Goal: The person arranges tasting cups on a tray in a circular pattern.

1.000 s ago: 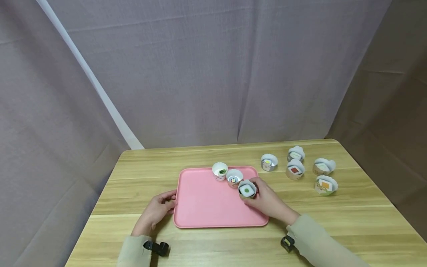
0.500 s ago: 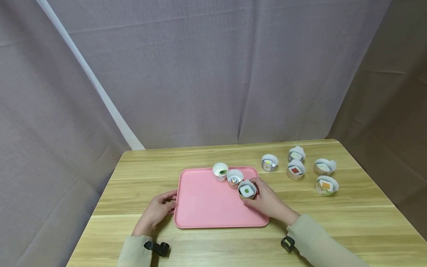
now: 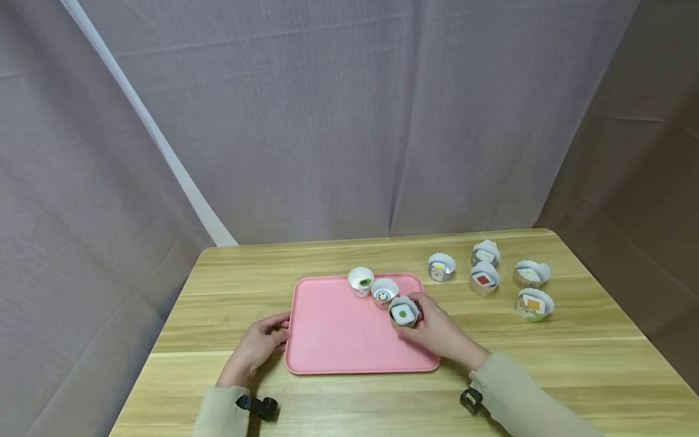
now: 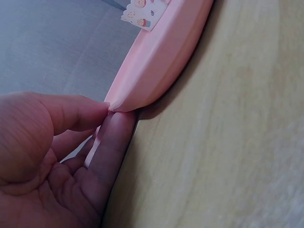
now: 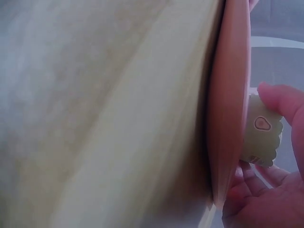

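Observation:
A pink tray lies on the wooden table. My left hand pinches the tray's left edge; in the left wrist view, the thumb is at the rim with a finger beneath. Over the tray's right side, my right hand grips a paper baking cup holding a white square piece with a green dot. The cup's pale green wall bears an avocado-like print in the right wrist view. Just behind it are a cup with a small colourful piece and a white cup with something green.
Right of the tray stand several more paper cups: one with yellow, one with a red-topped square, one with an orange-topped square, and two with pale contents. A grey curtain hangs behind the table.
The baking cup in my right hand has shifted very slightly left on the tray. My left hand stays at the tray's edge, and the other cups keep their places.

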Tool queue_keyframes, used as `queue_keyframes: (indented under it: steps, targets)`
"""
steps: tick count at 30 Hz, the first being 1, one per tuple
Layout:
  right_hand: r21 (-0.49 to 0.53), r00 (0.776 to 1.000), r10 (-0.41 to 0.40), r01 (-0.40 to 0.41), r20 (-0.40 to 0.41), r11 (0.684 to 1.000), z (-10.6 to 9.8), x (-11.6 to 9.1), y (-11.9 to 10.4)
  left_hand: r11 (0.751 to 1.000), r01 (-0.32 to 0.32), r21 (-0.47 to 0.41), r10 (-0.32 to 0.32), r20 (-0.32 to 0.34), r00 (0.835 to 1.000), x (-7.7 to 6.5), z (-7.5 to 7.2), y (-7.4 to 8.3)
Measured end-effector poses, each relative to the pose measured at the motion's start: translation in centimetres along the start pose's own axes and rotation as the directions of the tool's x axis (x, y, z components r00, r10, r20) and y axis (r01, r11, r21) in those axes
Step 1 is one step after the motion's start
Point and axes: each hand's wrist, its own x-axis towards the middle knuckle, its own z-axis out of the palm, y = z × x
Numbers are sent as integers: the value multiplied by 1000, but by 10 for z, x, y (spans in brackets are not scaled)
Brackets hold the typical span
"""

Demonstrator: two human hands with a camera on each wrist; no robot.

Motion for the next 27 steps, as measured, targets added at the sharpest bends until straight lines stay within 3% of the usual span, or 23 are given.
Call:
queue_keyframes:
  steps: [6, 13, 21, 27]
  targets:
    - [49, 1000, -11, 11, 7, 999, -12, -2, 0, 1000, 5, -1, -5, -2, 1000, 1, 1, 0]
    - [13, 999, -38, 38, -29, 999, -49, -13, 14, 1000, -5, 8, 5, 9, 1000, -1, 1, 1]
    - [-153, 984, -59, 33, -169, 988, -101, -29, 42, 1000, -2, 13, 2, 9, 1000, 1, 0, 0]
    - [-221, 946, -101, 32, -309, 975, -137, -39, 60, 1000, -7, 7, 7, 17, 1000, 0, -2, -2]
